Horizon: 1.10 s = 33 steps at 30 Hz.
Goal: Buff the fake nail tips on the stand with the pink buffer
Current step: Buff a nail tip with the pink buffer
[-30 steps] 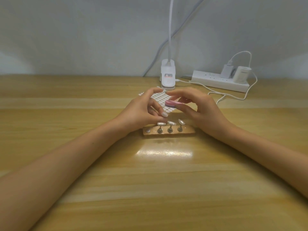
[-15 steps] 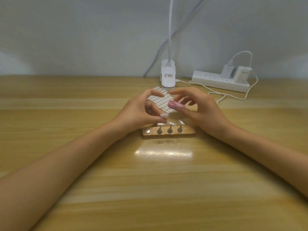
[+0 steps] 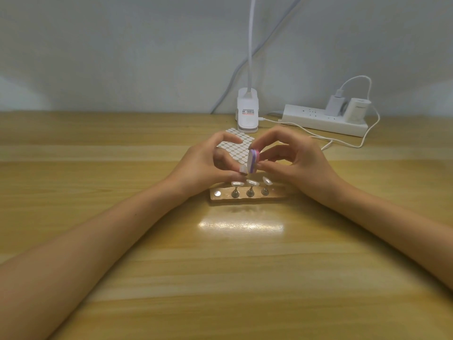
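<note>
- Grip, right hand (image 3: pixel 299 163): thumb and forefinger closed on the pink buffer (image 3: pixel 254 160), one above and one below. Other fingers curl loosely and hold nothing.
- The buffer stands on edge, long axis near upright, pale face turned toward the left hand.
- Grip, left hand (image 3: pixel 203 165): fingertips pinch a loose nail tip (image 3: pixel 243 169), held against or just beside that pale face. Contact is too small to confirm.
- Key relation: tool and tip meet in mid-air between the two hands, directly above the stand (image 3: pixel 247 195). Both hands are about equally near it; the right carries the tool.
- The stand lies crosswise on the worktop (image 3: pixel 245 266), long axis left-right. Three nail tips (image 3: pixel 252 182) sit on posts. The leftmost post (image 3: pixel 217 193) is bare, likely the loose tip's seat.
- Judgement: short strokes along the tip. The seated tips sit just under the buffer's lower edge, so a downward slip could knock them.
- Room: open worktop toward the person. Behind the hands, a sticker sheet (image 3: pixel 236 146) lies close, then a lamp clamp (image 3: pixel 247 114) and a power strip (image 3: pixel 323 120).
</note>
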Available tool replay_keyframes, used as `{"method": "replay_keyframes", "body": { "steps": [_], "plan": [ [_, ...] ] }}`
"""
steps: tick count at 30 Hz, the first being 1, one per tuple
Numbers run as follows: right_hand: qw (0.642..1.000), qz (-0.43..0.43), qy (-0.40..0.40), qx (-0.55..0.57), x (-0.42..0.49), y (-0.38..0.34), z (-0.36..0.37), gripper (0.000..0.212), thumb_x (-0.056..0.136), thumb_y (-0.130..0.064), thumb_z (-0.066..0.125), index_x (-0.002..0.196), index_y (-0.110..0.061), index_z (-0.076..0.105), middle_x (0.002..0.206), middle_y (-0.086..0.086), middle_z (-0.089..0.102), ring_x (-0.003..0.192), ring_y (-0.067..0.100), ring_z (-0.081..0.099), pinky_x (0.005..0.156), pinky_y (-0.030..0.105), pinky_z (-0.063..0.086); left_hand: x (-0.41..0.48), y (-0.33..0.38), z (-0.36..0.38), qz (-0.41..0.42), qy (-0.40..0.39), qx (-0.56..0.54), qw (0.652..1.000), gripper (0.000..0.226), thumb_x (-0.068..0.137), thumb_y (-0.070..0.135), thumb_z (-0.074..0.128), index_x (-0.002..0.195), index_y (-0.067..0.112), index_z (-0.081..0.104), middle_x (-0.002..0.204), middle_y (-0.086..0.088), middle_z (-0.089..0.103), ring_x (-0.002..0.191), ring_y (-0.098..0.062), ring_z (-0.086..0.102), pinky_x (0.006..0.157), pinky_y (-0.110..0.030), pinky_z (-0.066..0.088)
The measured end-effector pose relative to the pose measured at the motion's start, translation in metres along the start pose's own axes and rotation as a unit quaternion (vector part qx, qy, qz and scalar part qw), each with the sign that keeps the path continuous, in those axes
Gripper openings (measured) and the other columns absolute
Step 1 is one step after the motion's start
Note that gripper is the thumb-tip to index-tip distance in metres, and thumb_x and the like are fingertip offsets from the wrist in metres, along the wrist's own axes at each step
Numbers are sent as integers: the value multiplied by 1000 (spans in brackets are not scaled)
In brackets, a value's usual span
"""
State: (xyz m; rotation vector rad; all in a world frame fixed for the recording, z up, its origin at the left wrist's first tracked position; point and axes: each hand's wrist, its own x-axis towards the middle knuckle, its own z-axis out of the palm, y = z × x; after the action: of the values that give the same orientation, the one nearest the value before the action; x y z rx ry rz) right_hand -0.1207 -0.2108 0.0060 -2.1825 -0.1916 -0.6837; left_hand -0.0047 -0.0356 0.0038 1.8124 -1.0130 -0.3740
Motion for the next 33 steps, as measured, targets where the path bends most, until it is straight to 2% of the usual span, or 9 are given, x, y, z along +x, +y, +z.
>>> {"method": "replay_keyframes", "body": {
  "steps": [2, 6, 12, 16, 21, 29, 33],
  "plan": [
    [1000, -16, 7, -4, 1, 0, 2, 24, 84, -21, 76, 102, -7, 67, 99, -6, 69, 86, 11, 74, 78, 26, 60, 0, 1, 1, -2, 8, 8, 1000, 63, 72, 6, 87, 125, 20, 56, 81, -2, 77, 83, -13, 74, 89, -31, 57],
    [1000, -9, -3, -18, 0, 0, 3, 19, 82, -10, 79, 97, -7, 67, 97, -4, 69, 84, 9, 73, 77, 38, 60, 0, 2, 2, -11, 15, 16, 1000, 60, 72, 10, 87, 122, 19, 55, 74, 3, 75, 78, -10, 73, 87, -29, 57],
    [999, -1, -12, -34, 1, -1, 5, 20, 80, 2, 78, 95, -6, 68, 97, -2, 70, 85, 6, 72, 79, 43, 57, 1, 3, 2, -5, 14, 38, 999, 60, 72, 12, 87, 121, 19, 54, 74, 3, 75, 77, -8, 72, 94, -36, 54],
    [999, -11, -1, -45, 1, -2, 6, 18, 81, 0, 77, 97, -6, 69, 97, -1, 70, 86, 7, 72, 81, 46, 56, 2, 2, 2, -6, 13, 43, 999, 59, 72, 11, 87, 120, 21, 54, 72, 5, 74, 77, -8, 72, 94, -35, 54],
    [998, -21, 5, -53, 1, -2, 6, 18, 81, 1, 78, 96, -2, 69, 97, 2, 70, 85, 7, 72, 78, 44, 57, 4, 0, 2, -2, 15, 53, 998, 58, 73, 13, 87, 119, 21, 54, 72, 7, 75, 74, -4, 71, 83, -22, 53],
    [999, -13, -4, -48, 1, 0, 6, 17, 80, 4, 78, 94, -3, 69, 96, 5, 70, 84, 6, 72, 77, 42, 58, 3, 1, 1, -3, 13, 47, 999, 54, 73, 12, 87, 115, 18, 55, 73, 3, 75, 75, -8, 72, 87, -30, 55],
    [999, -18, 3, -48, 1, 0, 6, 18, 81, 4, 77, 94, -6, 69, 97, 5, 70, 86, 7, 72, 81, 42, 59, 3, 1, 2, -3, 13, 53, 999, 52, 73, 12, 87, 114, 19, 55, 74, 4, 75, 75, -7, 72, 86, -29, 56]
  ]
}}
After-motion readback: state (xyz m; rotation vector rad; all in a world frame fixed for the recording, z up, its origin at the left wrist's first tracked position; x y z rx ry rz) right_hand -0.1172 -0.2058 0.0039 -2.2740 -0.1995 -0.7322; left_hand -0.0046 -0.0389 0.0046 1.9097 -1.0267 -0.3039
